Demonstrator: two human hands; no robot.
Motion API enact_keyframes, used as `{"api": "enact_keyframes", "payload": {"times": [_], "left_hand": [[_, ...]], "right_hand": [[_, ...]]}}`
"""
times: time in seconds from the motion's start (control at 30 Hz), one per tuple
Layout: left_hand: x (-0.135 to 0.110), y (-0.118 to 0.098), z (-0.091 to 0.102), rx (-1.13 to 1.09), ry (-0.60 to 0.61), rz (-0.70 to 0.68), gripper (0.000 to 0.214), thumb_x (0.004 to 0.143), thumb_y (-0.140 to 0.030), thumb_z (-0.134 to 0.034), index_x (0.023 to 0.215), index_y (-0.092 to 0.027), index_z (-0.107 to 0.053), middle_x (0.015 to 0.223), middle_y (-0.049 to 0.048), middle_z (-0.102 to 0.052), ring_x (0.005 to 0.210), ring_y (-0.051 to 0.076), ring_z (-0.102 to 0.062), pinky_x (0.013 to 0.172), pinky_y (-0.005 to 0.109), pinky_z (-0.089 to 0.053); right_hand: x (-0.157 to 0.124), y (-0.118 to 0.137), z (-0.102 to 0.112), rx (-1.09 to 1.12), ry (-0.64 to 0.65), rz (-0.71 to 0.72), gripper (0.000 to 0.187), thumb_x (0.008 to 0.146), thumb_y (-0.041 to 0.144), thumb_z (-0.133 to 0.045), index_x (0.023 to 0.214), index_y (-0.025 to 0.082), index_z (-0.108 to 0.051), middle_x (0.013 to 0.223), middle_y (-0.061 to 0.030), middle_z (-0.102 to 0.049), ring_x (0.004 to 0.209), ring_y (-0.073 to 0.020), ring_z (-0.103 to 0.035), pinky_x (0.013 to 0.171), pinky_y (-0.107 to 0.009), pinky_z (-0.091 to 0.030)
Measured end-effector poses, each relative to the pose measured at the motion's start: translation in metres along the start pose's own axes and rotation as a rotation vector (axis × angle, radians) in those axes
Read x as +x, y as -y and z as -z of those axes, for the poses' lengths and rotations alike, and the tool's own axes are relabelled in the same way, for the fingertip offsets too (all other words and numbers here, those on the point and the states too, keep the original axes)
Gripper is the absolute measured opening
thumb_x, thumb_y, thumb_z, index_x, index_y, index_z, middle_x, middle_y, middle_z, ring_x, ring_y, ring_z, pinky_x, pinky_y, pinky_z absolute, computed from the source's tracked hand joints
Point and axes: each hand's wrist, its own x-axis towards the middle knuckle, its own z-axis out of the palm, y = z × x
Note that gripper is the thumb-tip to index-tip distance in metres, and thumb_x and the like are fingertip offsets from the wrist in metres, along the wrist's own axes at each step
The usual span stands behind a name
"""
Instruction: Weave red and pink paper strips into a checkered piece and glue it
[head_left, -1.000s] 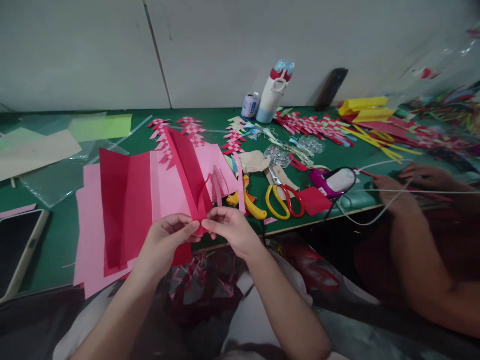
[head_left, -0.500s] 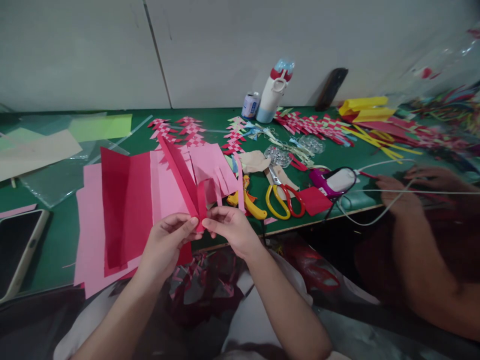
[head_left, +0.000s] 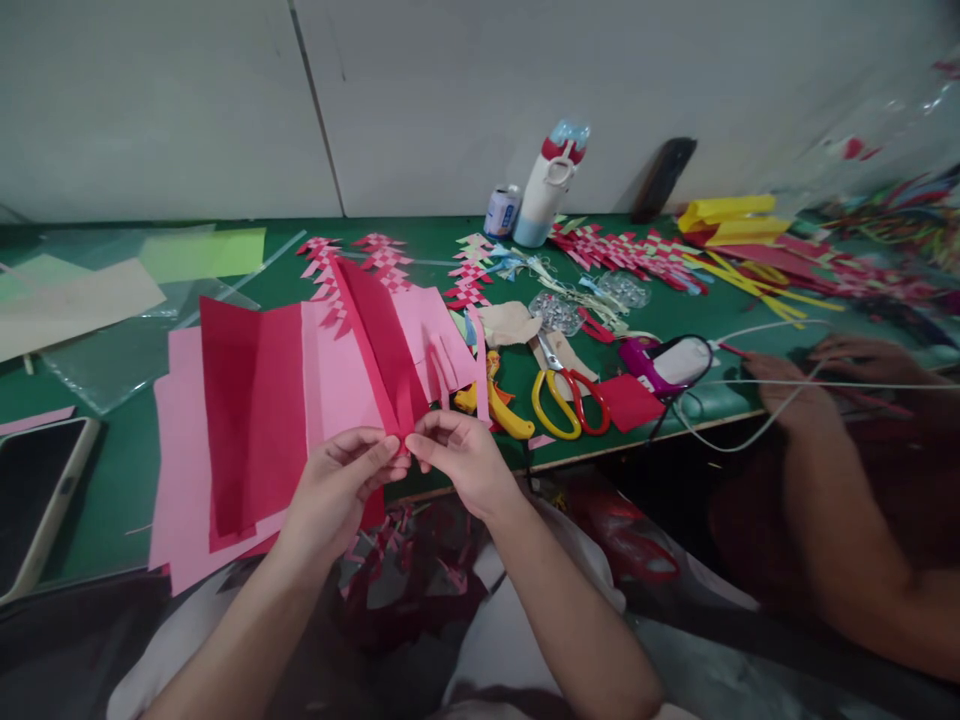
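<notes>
Between my two hands is a folded piece of red paper (head_left: 381, 335), its long end slanting up and away to the left. My left hand (head_left: 337, 480) pinches its near end between thumb and fingers. Right beside it, my right hand (head_left: 466, 462) pinches the same end, fingertips almost touching the left ones. Under and left of the paper lie pink sheets (head_left: 180, 470) with a creased red sheet (head_left: 274, 420) on top. Pink paper with cut slits (head_left: 431, 325) is partly covered by the held piece.
Right of my hands lie scissors (head_left: 556, 405) and a yellow-handled tool (head_left: 511, 415). Woven paper strips (head_left: 469, 275), a can (head_left: 502, 211) and a bottle (head_left: 544, 195) stand or lie behind. A phone (head_left: 41, 500) is at left; a co-worker's hands (head_left: 799, 390) are at right, near white cables.
The held red paper has spread and turned, so a broader face shows and covers more of the slit pink paper. Both my hands stay nearly in place, still pinching.
</notes>
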Motion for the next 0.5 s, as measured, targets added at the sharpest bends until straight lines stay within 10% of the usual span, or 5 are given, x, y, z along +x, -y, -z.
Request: {"api": "enact_keyframes", "payload": {"times": [0.5], "left_hand": [[0.0031, 0.0055, 0.0023, -0.007, 0.002, -0.069, 0.028, 0.055, -0.028, -0.088, 0.07, -0.014, -0.07, 0.063, 0.0006, -0.071, 0.058, 0.01, -0.067, 0.061, 0.018, -0.057]], "right_hand": [[0.0005, 0.0021, 0.0046, -0.026, 0.036, -0.073, 0.029, 0.057, 0.033, -0.084, 0.07, 0.015, -0.067, 0.063, 0.0032, -0.062, 0.051, -0.0066, -0.051, 0.05, -0.021, -0.042]]}}
